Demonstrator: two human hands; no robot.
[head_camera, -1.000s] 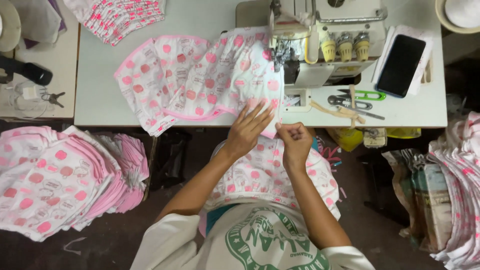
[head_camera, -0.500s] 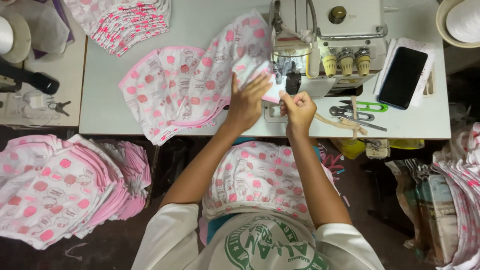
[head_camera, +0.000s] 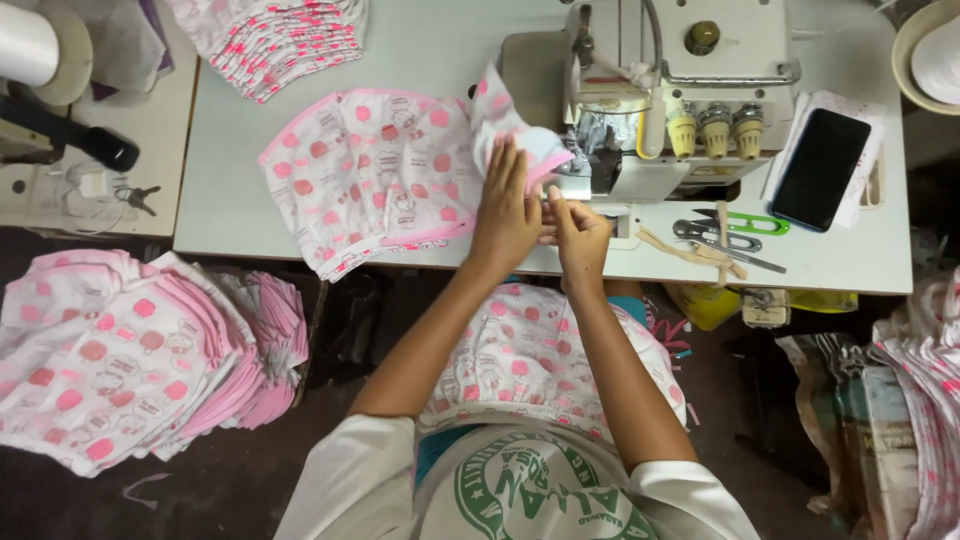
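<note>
Both hands: working at the table's front edge, just left of the sewing machine (head_camera: 680, 100).
Left hand (head_camera: 508, 205): lying flat, fingers spread, pressing the pink dotted fabric (head_camera: 385, 175).
Right hand (head_camera: 578, 228): pinching the fabric's edge, nearer the needle.
Fabric axis: running leftward along the table from the machine.
Change: both hands are sitting closer to the presser than half a second ago.

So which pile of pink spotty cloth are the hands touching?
The pink spotted cloth on the white table, beside the sewing machine. The left hand lies flat on it and the right hand pinches its edge. The other piles lie untouched.
</note>
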